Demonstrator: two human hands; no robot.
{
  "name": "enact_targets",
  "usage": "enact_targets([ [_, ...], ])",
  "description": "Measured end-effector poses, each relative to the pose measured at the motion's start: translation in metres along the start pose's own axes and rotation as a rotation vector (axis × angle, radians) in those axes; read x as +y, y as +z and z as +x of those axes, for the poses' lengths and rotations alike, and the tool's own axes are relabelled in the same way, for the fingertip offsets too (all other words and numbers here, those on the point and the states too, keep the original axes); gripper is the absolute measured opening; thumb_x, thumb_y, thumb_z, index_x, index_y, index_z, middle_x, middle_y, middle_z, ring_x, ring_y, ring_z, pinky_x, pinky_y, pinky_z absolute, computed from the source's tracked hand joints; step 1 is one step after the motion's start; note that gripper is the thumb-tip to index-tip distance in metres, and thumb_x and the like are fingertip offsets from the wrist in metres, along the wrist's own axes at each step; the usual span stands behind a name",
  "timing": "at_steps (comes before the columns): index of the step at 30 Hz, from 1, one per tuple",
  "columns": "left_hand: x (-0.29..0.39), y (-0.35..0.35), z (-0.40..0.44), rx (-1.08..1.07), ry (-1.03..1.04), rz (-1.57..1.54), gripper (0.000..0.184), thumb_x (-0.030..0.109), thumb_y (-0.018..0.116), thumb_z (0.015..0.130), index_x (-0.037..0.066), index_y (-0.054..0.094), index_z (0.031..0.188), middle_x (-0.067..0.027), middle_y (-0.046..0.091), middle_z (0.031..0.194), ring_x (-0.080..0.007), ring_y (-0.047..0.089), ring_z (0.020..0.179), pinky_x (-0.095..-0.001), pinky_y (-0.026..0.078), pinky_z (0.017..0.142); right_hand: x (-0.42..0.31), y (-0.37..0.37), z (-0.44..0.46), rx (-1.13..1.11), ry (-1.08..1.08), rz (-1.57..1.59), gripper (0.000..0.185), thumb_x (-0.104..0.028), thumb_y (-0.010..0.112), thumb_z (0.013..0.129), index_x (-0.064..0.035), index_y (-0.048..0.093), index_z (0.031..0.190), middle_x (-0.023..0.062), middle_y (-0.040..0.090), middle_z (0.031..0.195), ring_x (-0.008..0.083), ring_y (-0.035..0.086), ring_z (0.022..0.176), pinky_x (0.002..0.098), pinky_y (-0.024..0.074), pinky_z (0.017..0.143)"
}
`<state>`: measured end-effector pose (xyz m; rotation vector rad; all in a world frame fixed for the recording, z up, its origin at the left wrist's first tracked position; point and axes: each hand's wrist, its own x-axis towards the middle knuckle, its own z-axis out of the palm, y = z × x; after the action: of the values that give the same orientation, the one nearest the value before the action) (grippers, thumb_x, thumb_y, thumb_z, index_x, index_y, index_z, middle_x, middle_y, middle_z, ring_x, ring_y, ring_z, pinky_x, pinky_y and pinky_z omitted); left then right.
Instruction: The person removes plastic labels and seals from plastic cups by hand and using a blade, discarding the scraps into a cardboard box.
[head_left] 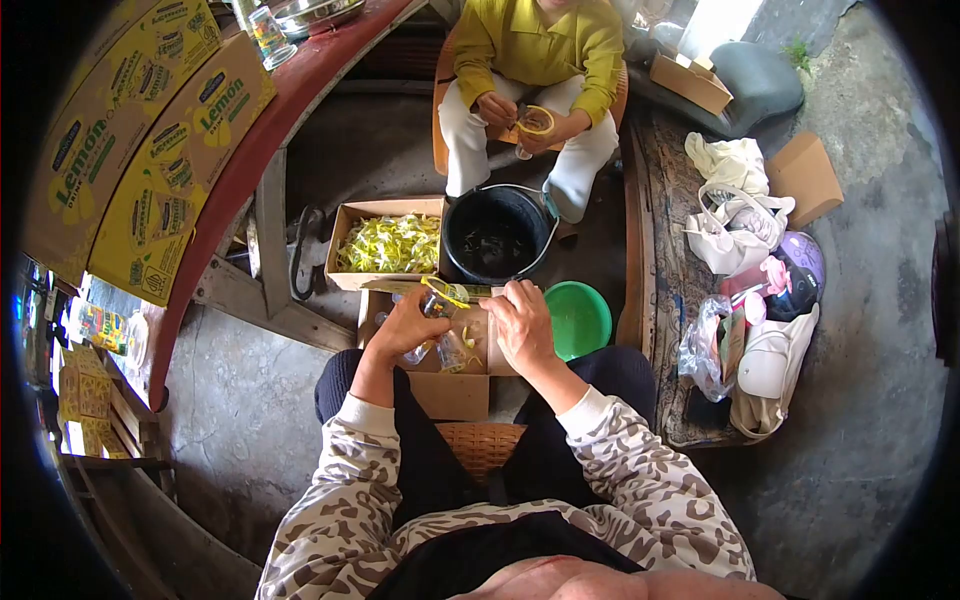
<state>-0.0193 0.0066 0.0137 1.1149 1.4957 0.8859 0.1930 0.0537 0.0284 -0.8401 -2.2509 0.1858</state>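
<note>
My left hand (402, 328) is wrapped round a clear plastic cup (446, 293) with a yellow rim, tilted above an open cardboard box (450, 395). To the right of the rim, my right hand (522, 322) has its fingertips pinched together; what they hold, if anything, is too small to tell. More clear plastic cups (452, 352) lie in the box below my hands, with small yellow scraps among them. Just beyond stands a carton (337, 243) heaped with yellow and white strips (390, 243).
A black bucket (455, 232) and a green basin (580, 318) stand close by. Opposite sits a person in a yellow shirt (540, 50), holding a yellow-rimmed cup (535, 121). Lemon drink cartons (150, 190) are stacked at left; bags (740, 230) lie on a bench at right.
</note>
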Motion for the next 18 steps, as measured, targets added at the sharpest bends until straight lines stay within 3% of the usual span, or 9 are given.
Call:
enact_targets([
  [5, 0.011, 0.003, -0.006, -0.088, -0.109, -0.074, 0.048, 0.015, 0.076, 0.075, -0.006, 0.058, 0.114, -0.0086, 0.065, 0.087, -0.0133, 0.062, 0.071, -0.0280, 0.052, 0.062, -0.001, 0.006, -0.001, -0.009, -0.003, -0.003, 0.012, 0.001, 0.067, 0.071, -0.0074, 0.064, 0.079, 0.0065, 0.051, 0.084, 0.0255, 0.053, 0.083, 0.0377, 0.0452, 0.075],
  [7, -0.004, 0.005, 0.001, 0.034, 0.160, -0.142, 0.053, 0.018, 0.080, 0.074, -0.008, 0.057, 0.113, -0.0097, 0.065, 0.092, -0.0152, 0.063, 0.078, -0.0303, 0.052, 0.068, 0.002, 0.006, 0.001, 0.012, 0.056, 0.070, 0.012, 0.003, 0.067, 0.072, -0.0063, 0.063, 0.078, 0.0072, 0.051, 0.083, 0.0262, 0.053, 0.083, 0.0381, 0.0457, 0.075],
  [8, -0.010, 0.002, 0.004, 0.038, 0.153, -0.145, 0.053, 0.018, 0.080, 0.074, -0.008, 0.057, 0.113, -0.0097, 0.065, 0.092, -0.0152, 0.063, 0.078, -0.0303, 0.052, 0.068, 0.006, 0.010, -0.001, 0.016, 0.110, 0.105, 0.011, 0.003, 0.067, 0.073, -0.0058, 0.064, 0.078, 0.0073, 0.050, 0.082, 0.0267, 0.053, 0.082, 0.0386, 0.0461, 0.074],
  [11, -0.006, -0.005, 0.006, 0.130, 0.166, 0.318, 0.056, 0.026, 0.084, 0.071, -0.003, 0.060, 0.112, -0.0130, 0.067, 0.097, -0.0197, 0.064, 0.096, -0.0327, 0.049, 0.087, 0.008, 0.006, 0.002, 0.017, 0.164, 0.127, 0.011, 0.003, 0.069, 0.073, -0.0068, 0.066, 0.079, 0.0064, 0.050, 0.081, 0.0257, 0.053, 0.082, 0.0387, 0.0462, 0.073],
  [12, -0.004, -0.002, 0.003, 0.175, 0.333, 0.244, 0.054, 0.029, 0.083, 0.070, 0.000, 0.061, 0.110, -0.0146, 0.067, 0.094, -0.0212, 0.065, 0.092, -0.0330, 0.050, 0.084, 0.007, 0.004, 0.002, 0.015, 0.164, 0.131, 0.011, 0.003, 0.069, 0.073, -0.0068, 0.066, 0.079, 0.0064, 0.050, 0.081, 0.0257, 0.053, 0.082, 0.0387, 0.0462, 0.073],
  [15, -0.009, -0.003, 0.008, 0.228, 0.418, 0.360, 0.049, 0.024, 0.079, 0.072, -0.001, 0.060, 0.110, -0.0147, 0.067, 0.090, -0.0212, 0.065, 0.084, -0.0350, 0.051, 0.078, 0.007, 0.003, 0.002, 0.003, 0.105, 0.050, 0.009, 0.001, 0.068, 0.075, -0.0072, 0.067, 0.080, 0.0061, 0.049, 0.081, 0.0251, 0.053, 0.081, 0.0383, 0.0460, 0.073],
  [18, -0.010, -0.002, 0.008, 0.184, 0.227, 0.322, 0.045, 0.018, 0.074, 0.072, -0.002, 0.060, 0.111, -0.0140, 0.066, 0.086, -0.0211, 0.064, 0.076, -0.0359, 0.051, 0.072, 0.004, 0.005, 0.002, 0.020, 0.045, 0.004, 0.008, -0.001, 0.068, 0.075, -0.0072, 0.067, 0.080, 0.0058, 0.049, 0.081, 0.0248, 0.052, 0.081, 0.0380, 0.0457, 0.073],
])
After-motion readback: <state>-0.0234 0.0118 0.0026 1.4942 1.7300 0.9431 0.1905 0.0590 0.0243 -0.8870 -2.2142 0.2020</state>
